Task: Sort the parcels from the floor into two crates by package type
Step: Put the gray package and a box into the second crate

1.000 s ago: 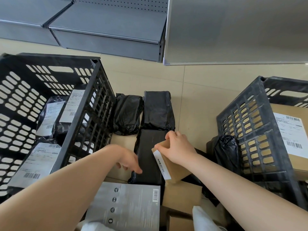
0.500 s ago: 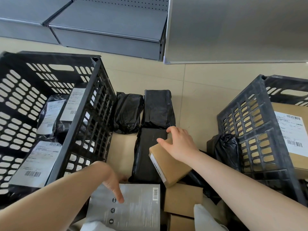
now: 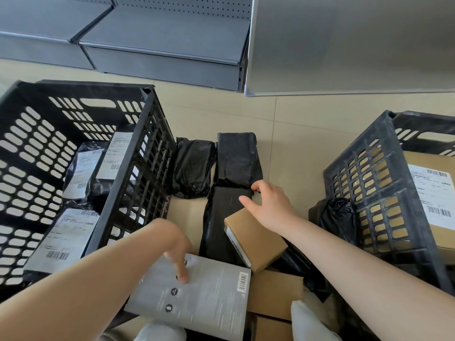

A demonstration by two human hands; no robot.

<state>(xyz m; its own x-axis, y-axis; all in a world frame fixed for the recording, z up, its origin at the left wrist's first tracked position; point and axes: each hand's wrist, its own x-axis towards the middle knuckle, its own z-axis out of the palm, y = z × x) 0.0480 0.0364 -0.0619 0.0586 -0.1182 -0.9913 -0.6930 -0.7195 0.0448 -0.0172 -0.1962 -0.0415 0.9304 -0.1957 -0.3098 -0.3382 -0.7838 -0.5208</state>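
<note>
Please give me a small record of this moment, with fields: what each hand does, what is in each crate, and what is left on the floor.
left hand: fingertip touches the grey flat box
right hand: rests on the small brown box, fingers spread, no clear grip
left crate: black bag parcels with white labels
right crate: a brown labelled carton
floor, between crates: three black bag parcels, more brown boxes
floor, by right crate: one crumpled black bag
</note>
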